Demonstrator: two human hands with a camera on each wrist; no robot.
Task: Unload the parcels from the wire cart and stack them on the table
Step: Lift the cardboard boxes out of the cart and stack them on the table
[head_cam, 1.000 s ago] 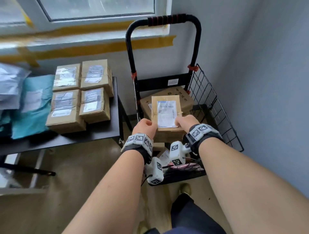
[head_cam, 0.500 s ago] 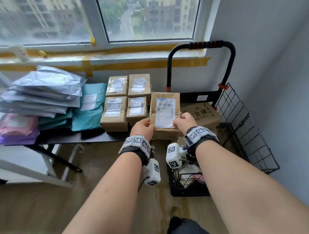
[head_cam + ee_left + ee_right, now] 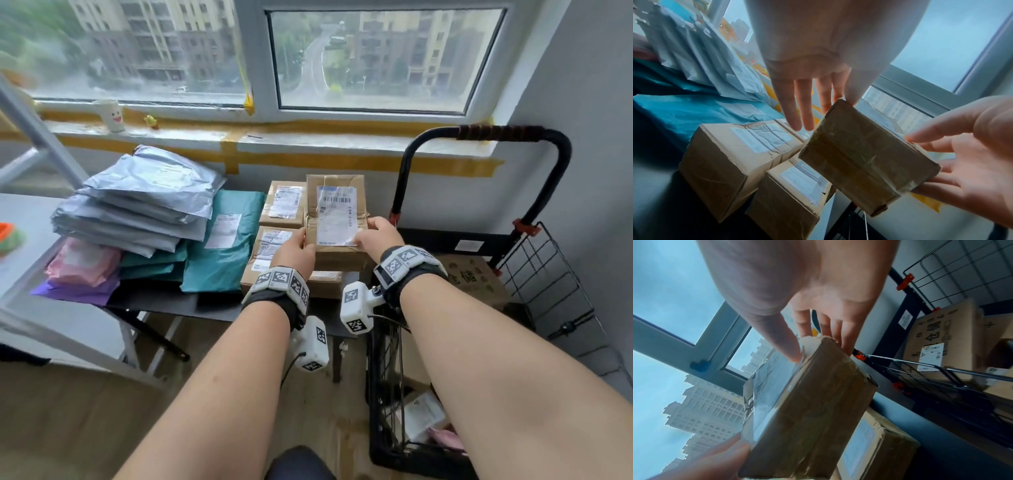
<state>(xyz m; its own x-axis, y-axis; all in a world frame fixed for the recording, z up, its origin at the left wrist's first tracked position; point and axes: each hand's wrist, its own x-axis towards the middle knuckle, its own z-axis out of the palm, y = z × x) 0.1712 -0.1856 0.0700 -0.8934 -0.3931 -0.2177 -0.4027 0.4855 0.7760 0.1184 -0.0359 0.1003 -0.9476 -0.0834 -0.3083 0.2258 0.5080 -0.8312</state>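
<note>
Brown parcel (image 3: 337, 219) (white label), teal mailers (image 3: 222, 253), grey mailers (image 3: 144, 205).

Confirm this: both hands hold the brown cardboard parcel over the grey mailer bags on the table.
Wrong in one respect: the left hand and right hand hold the brown cardboard parcel over the brown cardboard boxes, not the grey mailer bags. The head view shows it.

Table (image 3: 219, 310) on left, wire cart (image 3: 548, 274) to its right, window (image 3: 373, 58) far behind both. On table: mailer stack (image 3: 137, 209) far left, boxes (image 3: 274, 219) at right end. Held parcel (image 3: 337, 219) above right-hand boxes, left hand (image 3: 296, 251) & right hand (image 3: 378, 236) either side. Big box (image 3: 476, 281) in cart.
</note>
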